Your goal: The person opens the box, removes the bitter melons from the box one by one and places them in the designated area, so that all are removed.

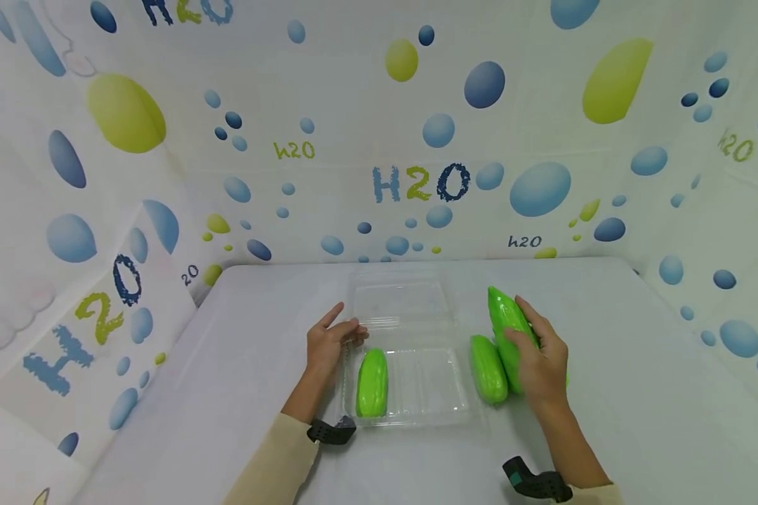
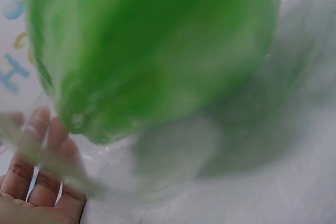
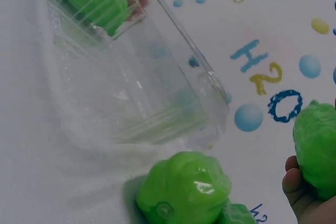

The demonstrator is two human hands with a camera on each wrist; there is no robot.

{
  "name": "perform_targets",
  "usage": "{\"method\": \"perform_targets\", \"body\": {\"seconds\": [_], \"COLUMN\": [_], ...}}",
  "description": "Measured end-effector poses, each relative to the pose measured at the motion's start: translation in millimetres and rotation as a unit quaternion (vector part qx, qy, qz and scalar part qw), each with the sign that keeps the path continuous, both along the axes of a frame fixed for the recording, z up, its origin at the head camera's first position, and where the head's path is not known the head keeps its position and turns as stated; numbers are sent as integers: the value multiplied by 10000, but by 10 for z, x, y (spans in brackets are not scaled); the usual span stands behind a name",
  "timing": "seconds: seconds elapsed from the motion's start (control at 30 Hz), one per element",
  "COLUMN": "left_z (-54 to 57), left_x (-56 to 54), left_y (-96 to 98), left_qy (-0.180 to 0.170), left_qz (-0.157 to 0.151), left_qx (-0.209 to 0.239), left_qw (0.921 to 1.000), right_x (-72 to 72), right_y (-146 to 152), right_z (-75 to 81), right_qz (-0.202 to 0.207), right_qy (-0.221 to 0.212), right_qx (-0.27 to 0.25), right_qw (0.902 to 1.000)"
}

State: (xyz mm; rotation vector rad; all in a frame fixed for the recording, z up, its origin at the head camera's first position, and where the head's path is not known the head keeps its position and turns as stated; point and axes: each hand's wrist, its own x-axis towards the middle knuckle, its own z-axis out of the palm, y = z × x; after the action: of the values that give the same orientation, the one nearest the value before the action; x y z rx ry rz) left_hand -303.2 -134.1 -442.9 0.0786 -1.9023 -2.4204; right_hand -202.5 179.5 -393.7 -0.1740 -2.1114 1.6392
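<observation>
A clear plastic clamshell box [image 1: 426, 382] lies with its lid [image 1: 401, 301] folded back. One green gourd-like vegetable [image 1: 372, 384] sits lengthwise at the left inside it. My left hand [image 1: 328, 344] rests at the box's left edge near the hinge; in the left wrist view its fingers [image 2: 44, 177] look fairly straight beside the clear wall. To the right of the box my right hand [image 1: 543, 361] grips a second, bumpy green gourd-like vegetable [image 1: 505, 315], its pointed end tipped up. Another smooth green one [image 1: 489, 369] lies on the table between that hand and the box.
A white cloth-covered table [image 1: 259, 365] surrounds the box. Behind it hangs a white sheet [image 1: 354, 91] printed with blue and green drops. More green [image 1: 567, 382] shows just past the right hand, mostly hidden. Both wrists wear black straps [image 1: 331, 431].
</observation>
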Motion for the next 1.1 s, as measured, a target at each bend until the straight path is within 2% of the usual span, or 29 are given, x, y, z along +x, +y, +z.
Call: {"method": "perform_targets", "body": {"seconds": [0.13, 0.3, 0.43, 0.47, 0.83, 1.1], "left_z": [-14, -25, -7, 29, 11, 20], "left_x": [2, -11, 2, 22, 8, 11], "left_y": [-12, -18, -20, -20, -9, -21], "left_qy": [72, 85, 80, 54, 87, -18], "left_qz": [-14, -71, -114, -147, -165, -203], "left_qx": [-91, -89, -54, -41, -17, 13], "left_qw": [9999, 9999, 9999, 9999, 9998, 9998], "right_x": [24, 35, 26, 23, 7, -35], "right_y": [107, 231, 301, 316, 540, 684], "right_z": [9, 14, 4, 2, -72, -152], "right_qz": [-124, -400, -570, -601, -1068, -1368], "right_qy": [-96, 13, 19, 18, -222, -537], "right_qx": [72, 98, 133, 143, 234, -18], "right_qw": [9999, 9992, 9983, 9981, 9938, 9891]}}
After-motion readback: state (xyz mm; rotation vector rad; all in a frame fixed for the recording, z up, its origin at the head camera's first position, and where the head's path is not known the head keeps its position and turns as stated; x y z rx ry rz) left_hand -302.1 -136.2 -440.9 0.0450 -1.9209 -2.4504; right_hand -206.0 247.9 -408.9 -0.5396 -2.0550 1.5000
